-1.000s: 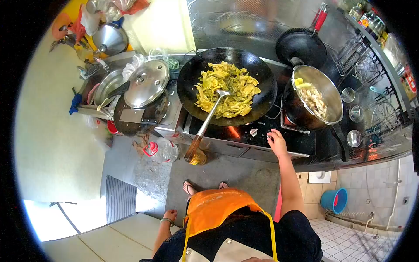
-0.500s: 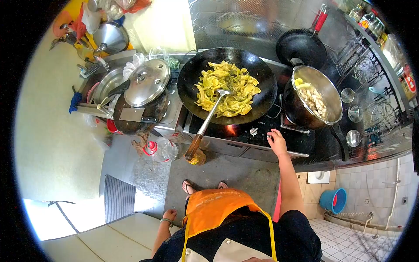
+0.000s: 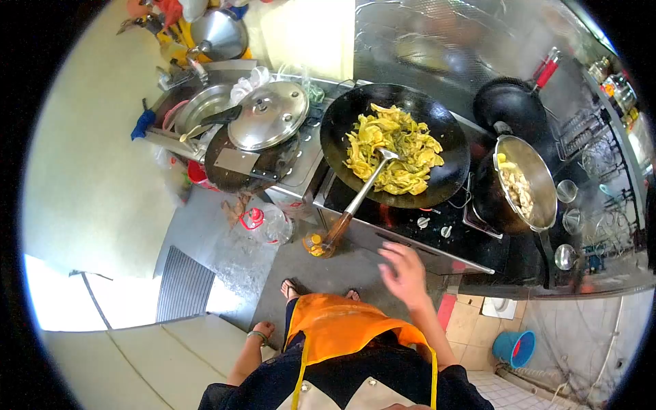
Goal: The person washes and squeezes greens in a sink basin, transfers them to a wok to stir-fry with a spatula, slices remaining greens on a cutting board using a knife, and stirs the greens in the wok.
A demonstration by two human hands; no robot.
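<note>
In a large black wok on the stove lie yellow-green vegetables, with a spatula resting in them, its wooden handle over the front edge. My right hand is in front of the stove, fingers apart and empty, below the wok and right of the spatula handle, touching neither. Low by my left side hangs my left hand, a bracelet on its wrist; its fingers look small and curled, and whether they hold anything is unclear. Two knobs show on the stove front.
Right of the wok stands a pot with pale pieces inside, its handle pointing forward. A lid and a cleaver lie on a round board at left. Bottles stand on the floor; a blue bucket is lower right.
My right hand has left the stove's knob area, moved left and opened its fingers. The view has turned, so the stove and wok appear further right. The spatula stays in the wok.
</note>
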